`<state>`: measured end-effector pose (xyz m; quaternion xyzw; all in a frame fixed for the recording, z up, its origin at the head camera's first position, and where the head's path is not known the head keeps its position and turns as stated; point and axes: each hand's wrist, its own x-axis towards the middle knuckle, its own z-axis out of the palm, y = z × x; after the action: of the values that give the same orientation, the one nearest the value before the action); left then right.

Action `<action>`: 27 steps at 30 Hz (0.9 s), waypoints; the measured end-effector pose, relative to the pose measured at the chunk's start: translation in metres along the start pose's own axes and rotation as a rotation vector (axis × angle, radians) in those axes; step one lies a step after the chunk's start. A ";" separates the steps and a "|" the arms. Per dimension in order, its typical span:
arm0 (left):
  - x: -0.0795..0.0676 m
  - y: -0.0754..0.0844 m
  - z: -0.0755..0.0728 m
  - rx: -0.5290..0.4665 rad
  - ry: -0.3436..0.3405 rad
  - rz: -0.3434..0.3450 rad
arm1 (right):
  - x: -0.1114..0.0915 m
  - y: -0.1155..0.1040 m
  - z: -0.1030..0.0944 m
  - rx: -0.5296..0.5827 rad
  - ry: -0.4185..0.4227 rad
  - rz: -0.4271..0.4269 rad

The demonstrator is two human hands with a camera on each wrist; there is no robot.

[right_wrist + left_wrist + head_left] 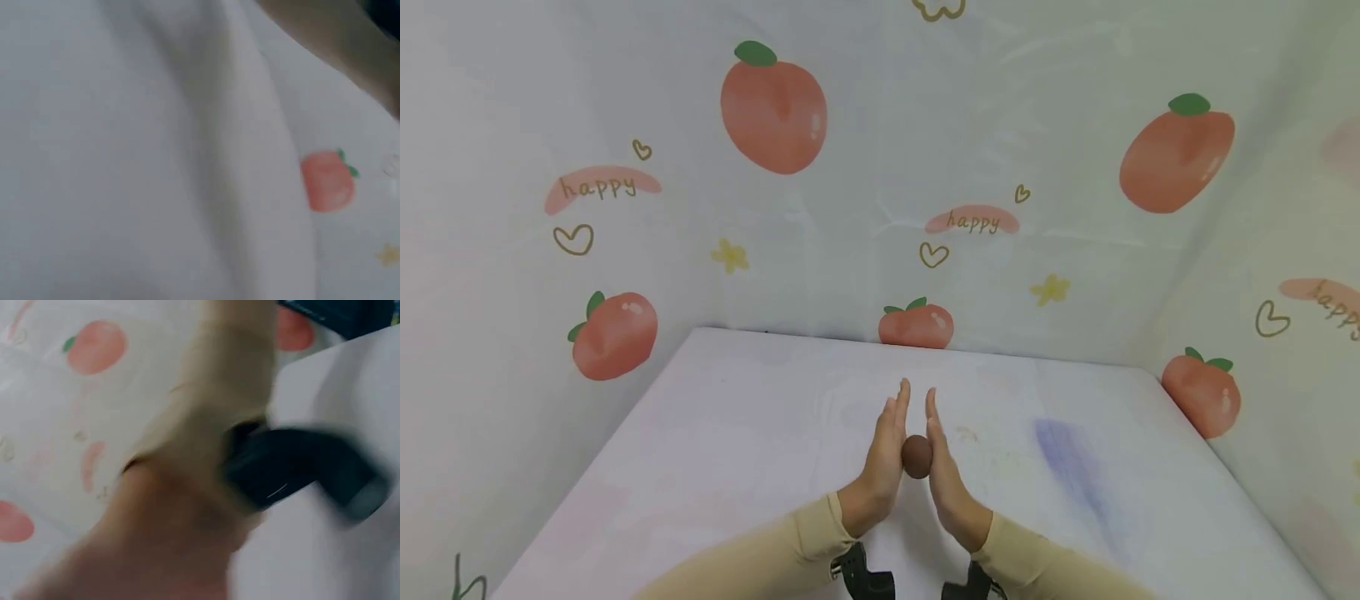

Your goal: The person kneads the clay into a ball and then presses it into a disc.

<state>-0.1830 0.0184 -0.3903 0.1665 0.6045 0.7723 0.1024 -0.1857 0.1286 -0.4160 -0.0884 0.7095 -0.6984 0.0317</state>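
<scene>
A brown ball (916, 457), smooth and roughly egg-sized, sits between the palms over the table in the head view. On its left side the left hand (880, 467) presses it with straight fingers pointing up and forward. From the other side the right hand (949, 479) presses with its palm, fingers straight too. The two sets of fingertips stand a little apart. In the left wrist view the left hand (169, 531) is blurred, and the ball is outside that view. The right wrist view shows mostly table and part of a forearm.
A white table (760, 417) with a bluish smear (1078, 475) on its right side lies under the hands. Behind it hangs a white curtain (865, 150) printed with peaches and hearts. Black wrist camera mounts (867, 575) sit below the wrists, close together.
</scene>
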 end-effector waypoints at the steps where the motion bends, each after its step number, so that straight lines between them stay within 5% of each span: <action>1: 0.003 0.001 -0.003 0.015 0.030 -0.001 | -0.004 0.002 0.003 0.004 -0.017 0.025; 6: 0.006 -0.015 -0.012 0.083 0.097 -0.104 | -0.014 -0.006 0.011 0.035 -0.063 -0.008; 11: -0.010 -0.023 -0.001 0.054 0.000 -0.117 | -0.001 -0.017 0.002 -0.032 -0.005 -0.126; 15: -0.011 -0.013 0.004 0.015 -0.050 -0.082 | 0.007 -0.007 -0.002 -0.068 0.041 -0.081; 22: 0.010 -0.021 -0.013 0.081 0.131 -0.105 | -0.010 -0.016 0.015 -0.054 -0.040 -0.017; 27: -0.004 -0.030 -0.003 0.056 0.019 -0.197 | 0.002 -0.033 0.005 -0.068 0.021 -0.140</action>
<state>-0.1814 0.0215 -0.4210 0.1017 0.6401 0.7429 0.1674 -0.1840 0.1229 -0.3835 -0.1316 0.7252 -0.6753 -0.0275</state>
